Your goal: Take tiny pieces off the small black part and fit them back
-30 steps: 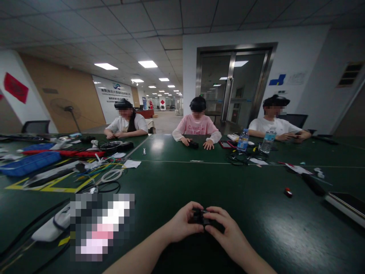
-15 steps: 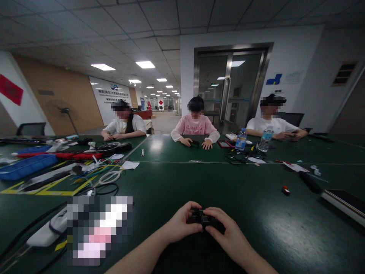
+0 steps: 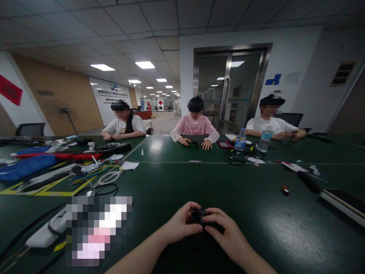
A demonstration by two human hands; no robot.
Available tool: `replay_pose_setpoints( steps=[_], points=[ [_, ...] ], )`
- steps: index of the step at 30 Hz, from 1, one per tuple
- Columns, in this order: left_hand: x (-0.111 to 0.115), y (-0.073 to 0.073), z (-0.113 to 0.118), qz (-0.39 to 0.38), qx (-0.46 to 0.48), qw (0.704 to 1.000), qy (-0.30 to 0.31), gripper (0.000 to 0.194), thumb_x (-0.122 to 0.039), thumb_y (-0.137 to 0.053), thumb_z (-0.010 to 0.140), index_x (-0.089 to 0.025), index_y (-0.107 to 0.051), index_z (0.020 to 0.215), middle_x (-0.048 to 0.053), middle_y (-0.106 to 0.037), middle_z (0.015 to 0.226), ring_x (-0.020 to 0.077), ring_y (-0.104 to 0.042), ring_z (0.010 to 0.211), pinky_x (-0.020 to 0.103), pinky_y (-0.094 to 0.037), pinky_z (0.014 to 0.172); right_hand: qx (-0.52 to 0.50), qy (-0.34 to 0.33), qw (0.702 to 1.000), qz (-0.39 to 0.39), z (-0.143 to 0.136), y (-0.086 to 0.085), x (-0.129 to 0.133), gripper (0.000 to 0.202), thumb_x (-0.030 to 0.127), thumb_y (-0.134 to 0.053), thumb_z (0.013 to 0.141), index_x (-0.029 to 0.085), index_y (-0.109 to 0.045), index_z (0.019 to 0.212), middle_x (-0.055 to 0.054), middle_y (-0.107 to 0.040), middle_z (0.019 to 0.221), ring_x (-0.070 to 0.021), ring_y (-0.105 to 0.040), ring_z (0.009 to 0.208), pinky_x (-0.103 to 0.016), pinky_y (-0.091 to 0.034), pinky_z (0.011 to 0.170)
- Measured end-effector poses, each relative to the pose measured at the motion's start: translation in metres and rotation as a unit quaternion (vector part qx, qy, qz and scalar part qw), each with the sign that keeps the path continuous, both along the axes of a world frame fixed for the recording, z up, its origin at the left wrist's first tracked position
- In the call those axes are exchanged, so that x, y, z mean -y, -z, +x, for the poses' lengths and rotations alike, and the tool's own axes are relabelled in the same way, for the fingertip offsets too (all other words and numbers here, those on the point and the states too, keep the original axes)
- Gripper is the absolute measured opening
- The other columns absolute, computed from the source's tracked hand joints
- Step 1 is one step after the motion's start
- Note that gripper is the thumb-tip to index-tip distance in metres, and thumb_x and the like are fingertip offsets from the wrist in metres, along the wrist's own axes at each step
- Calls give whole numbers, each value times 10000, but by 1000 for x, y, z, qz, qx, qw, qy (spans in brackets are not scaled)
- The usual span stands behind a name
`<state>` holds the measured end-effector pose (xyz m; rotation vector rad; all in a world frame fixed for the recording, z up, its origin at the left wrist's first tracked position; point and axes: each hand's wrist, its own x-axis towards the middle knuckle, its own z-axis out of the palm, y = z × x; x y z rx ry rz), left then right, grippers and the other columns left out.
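Observation:
A small black object [image 3: 199, 215] is held between my two hands, just above the dark green table [image 3: 176, 182] near its front edge. My left hand [image 3: 182, 224] grips its left side, thumb below and fingers above. My right hand [image 3: 224, 224] pinches it from the right, with the fingers curled over it. Its details are too dark to make out, and my fingers hide part of it.
At the left lie a white power strip [image 3: 47, 230], cables [image 3: 107, 178] and a blue tray [image 3: 28, 167]. Two bottles [image 3: 240, 140] stand at the back right. A small red item [image 3: 284, 190] lies to the right. Three people sit across the table.
The fingers of my right hand have shifted slightly on the black object. My left hand looks nearly the same.

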<state>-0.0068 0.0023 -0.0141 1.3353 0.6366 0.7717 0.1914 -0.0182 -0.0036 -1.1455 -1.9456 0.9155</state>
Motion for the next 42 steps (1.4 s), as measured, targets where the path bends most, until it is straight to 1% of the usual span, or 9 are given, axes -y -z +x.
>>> replay_pose_setpoints(
  steps=[4, 10, 14, 19, 22, 26, 29, 33, 42],
  points=[
    [1, -4, 0, -8, 8, 1000, -5, 428, -267, -686, 718, -180, -444, 1059, 34, -586, 919, 143, -603, 790, 330, -441, 742, 8, -7, 1000, 0, 0, -2, 2, 217, 204, -576, 780, 298, -669, 951, -14, -547, 1159, -220, -526, 1099, -382, -413, 963],
    [3, -6, 0, -1, -6, 1000, -19, 351, -275, -649, 755, -172, -465, 1036, 22, -588, 885, 123, -592, 761, 305, -442, 724, 7, -7, 1000, 19, -2, -7, 5, 193, 184, -567, 781, 282, -666, 913, -28, -562, 1144, -221, -537, 1083, -382, -417, 955],
    [3, -7, 2, 2, -16, 1000, -25, 366, -278, -667, 736, -166, -465, 1019, 18, -586, 862, 122, -585, 741, 295, -436, 701, 3, 15, 1000, 25, -3, -4, 5, 160, 160, -586, 752, 255, -630, 873, -30, -578, 1121, -215, -538, 1078, -374, -419, 951],
    [5, -9, 5, -8, -6, 999, -44, 407, -297, -707, 686, -168, -466, 987, 16, -571, 862, 119, -580, 721, 297, -429, 690, 3, 9, 1000, 24, -3, -2, 3, 312, 134, -592, 735, 266, -605, 1017, -30, -579, 1131, -203, -527, 1097, -369, -392, 985],
    [5, -9, 4, -8, -9, 999, -37, 400, -300, -697, 698, -170, -466, 998, 20, -572, 863, 124, -579, 737, 304, -429, 699, 7, 5, 1000, 14, -2, -2, 2, 257, 153, -585, 749, 260, -631, 978, -36, -568, 1151, -209, -529, 1099, -378, -401, 977],
    [3, -5, 2, 6, -11, 1000, -21, 409, -260, -704, 694, -183, -464, 1017, 17, -565, 895, 129, -571, 779, 285, -424, 692, 5, 7, 1000, 9, -2, -2, 2, 235, 172, -592, 752, 265, -640, 963, -35, -567, 1152, -220, -532, 1098, -389, -410, 967],
    [1, 0, 1, 21, -13, 1000, -18, 438, -212, -720, 674, -193, -461, 1027, 10, -559, 909, 128, -562, 802, 262, -412, 678, 2, 5, 1000, 9, -2, -1, 2, 235, 169, -592, 751, 271, -643, 956, -29, -569, 1148, -223, -534, 1095, -396, -413, 963],
    [1, 4, 1, 23, -19, 999, -22, 426, -199, -710, 682, -198, -461, 1029, 9, -557, 916, 131, -562, 809, 264, -415, 682, 4, 7, 1000, 8, -2, 0, 2, 238, 164, -589, 754, 274, -641, 958, -29, -563, 1154, -220, -533, 1095, -400, -413, 966],
    [3, -3, 1, 28, -25, 999, -21, 411, -194, -699, 694, -191, -463, 1030, 15, -552, 926, 133, -560, 818, 273, -418, 694, 14, 7, 1000, 2, -2, -3, 3, 236, 181, -587, 760, 276, -635, 970, -20, -556, 1149, -216, -531, 1093, -393, -414, 968]
  ],
)
